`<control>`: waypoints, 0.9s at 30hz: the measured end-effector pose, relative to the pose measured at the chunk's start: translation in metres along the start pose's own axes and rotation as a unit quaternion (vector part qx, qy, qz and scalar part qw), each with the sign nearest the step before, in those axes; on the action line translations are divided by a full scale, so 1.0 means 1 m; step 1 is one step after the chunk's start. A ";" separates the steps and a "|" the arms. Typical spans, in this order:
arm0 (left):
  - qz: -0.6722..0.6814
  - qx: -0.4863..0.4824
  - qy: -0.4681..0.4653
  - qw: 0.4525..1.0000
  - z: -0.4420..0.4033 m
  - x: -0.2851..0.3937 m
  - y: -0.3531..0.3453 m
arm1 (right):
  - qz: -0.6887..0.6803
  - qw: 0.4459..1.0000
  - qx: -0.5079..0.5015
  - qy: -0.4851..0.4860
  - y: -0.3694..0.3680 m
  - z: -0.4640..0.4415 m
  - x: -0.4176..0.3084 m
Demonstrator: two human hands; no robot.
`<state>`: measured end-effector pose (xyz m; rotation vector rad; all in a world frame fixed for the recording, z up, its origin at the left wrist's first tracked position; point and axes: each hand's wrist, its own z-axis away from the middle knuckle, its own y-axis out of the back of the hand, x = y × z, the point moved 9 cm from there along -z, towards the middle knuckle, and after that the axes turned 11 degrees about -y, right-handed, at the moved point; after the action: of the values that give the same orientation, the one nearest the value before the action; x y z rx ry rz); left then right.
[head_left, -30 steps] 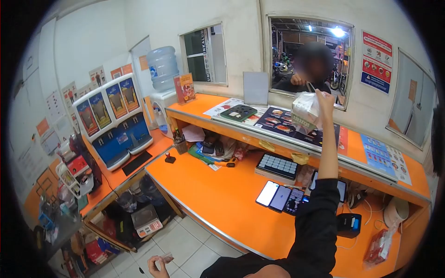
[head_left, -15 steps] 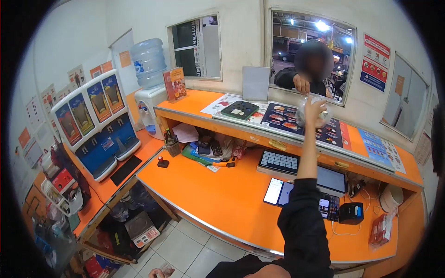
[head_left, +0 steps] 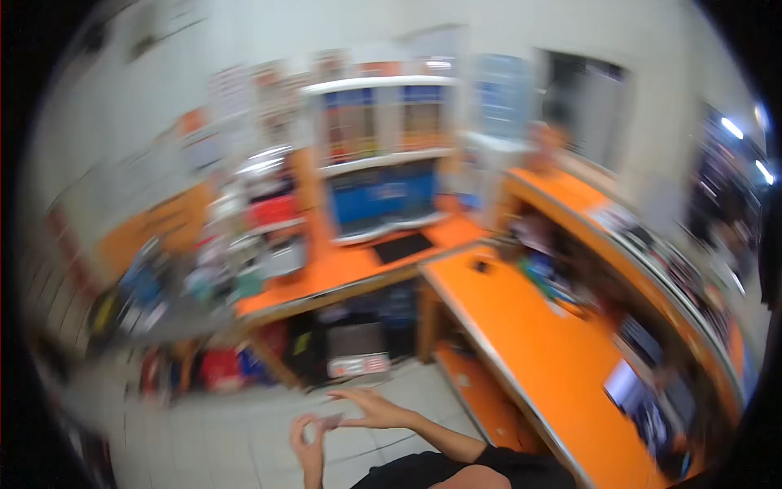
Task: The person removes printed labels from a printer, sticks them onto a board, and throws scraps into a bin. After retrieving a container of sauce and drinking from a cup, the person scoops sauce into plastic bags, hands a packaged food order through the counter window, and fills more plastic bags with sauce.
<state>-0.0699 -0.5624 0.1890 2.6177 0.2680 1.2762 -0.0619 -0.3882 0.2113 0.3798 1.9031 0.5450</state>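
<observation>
Both hands are low in the middle of the view, over the tiled floor, and the picture is smeared by motion. My left hand (head_left: 307, 447) is curled, with its fingers near a small, flat greyish-pink thing (head_left: 330, 421), perhaps folded paper; its kind is too blurred to tell. Reaching in from the right, my right hand (head_left: 376, 410) has its fingers stretched out and apart. Its thumb is at the edge of the small thing, and its index finger lies above it.
An orange counter (head_left: 521, 326) runs along the right, with phones (head_left: 623, 385) and a raised shelf (head_left: 603, 213). Ahead stand a drink dispenser (head_left: 383, 200), a water bottle (head_left: 501, 98) and a scale (head_left: 358, 363) under the side counter. Cluttered items (head_left: 142, 281) stand at left.
The view has swung left, away from the service window. My right hand has left the clear bag at the window, where another person was reaching, and has come down beside my left hand.
</observation>
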 end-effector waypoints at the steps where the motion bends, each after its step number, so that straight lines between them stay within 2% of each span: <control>1: -0.006 0.018 0.007 1.000 -0.009 0.009 0.019 | -0.060 0.997 -0.055 0.006 -0.034 -0.018 -0.005; 3: -0.074 0.034 -0.005 0.997 -0.013 0.004 0.054 | -0.059 0.995 -0.065 0.044 -0.057 -0.051 -0.036; 5: -0.087 0.075 0.004 0.993 -0.009 -0.017 0.079 | -0.022 0.994 -0.067 0.080 -0.083 -0.080 -0.055; 7: -0.108 0.120 0.035 0.986 -0.004 -0.029 0.108 | -0.075 0.986 -0.139 0.054 -0.123 -0.106 -0.058; 10: -0.128 0.181 0.080 0.972 0.006 -0.056 0.151 | -0.120 0.961 -0.239 0.069 -0.194 -0.136 -0.061; 11: -0.160 0.227 0.097 0.956 0.012 -0.062 0.179 | -0.131 0.953 -0.263 0.069 -0.219 -0.145 -0.064; 13: -0.160 0.215 0.140 0.953 0.014 -0.079 0.205 | -0.178 0.917 -0.350 0.065 -0.268 -0.163 -0.071; 14: -0.181 0.245 0.150 0.940 0.015 -0.083 0.222 | -0.218 0.895 -0.387 0.043 -0.282 -0.172 -0.081; 16: -0.188 0.267 0.161 0.931 0.009 -0.095 0.249 | -0.228 0.878 -0.417 0.056 -0.324 -0.198 -0.074; 21: -0.206 0.313 0.156 0.914 -0.031 -0.133 0.292 | -0.241 0.860 -0.448 0.032 -0.371 -0.280 -0.076; 23: -0.215 0.324 0.167 0.906 -0.049 -0.154 0.309 | -0.151 0.875 -0.444 0.123 -0.382 -0.310 -0.087; 25: -0.230 0.315 0.165 0.906 -0.070 -0.161 0.321 | -0.146 0.879 -0.432 0.138 -0.397 -0.339 -0.089; 27: -0.311 0.295 0.201 0.881 -0.076 -0.189 0.334 | -0.156 0.869 -0.433 0.182 -0.419 -0.358 -0.083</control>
<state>-0.2221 -0.9232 0.1829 2.2734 1.6463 1.6234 -0.3659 -0.8534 0.1679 -0.6481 1.7946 1.2259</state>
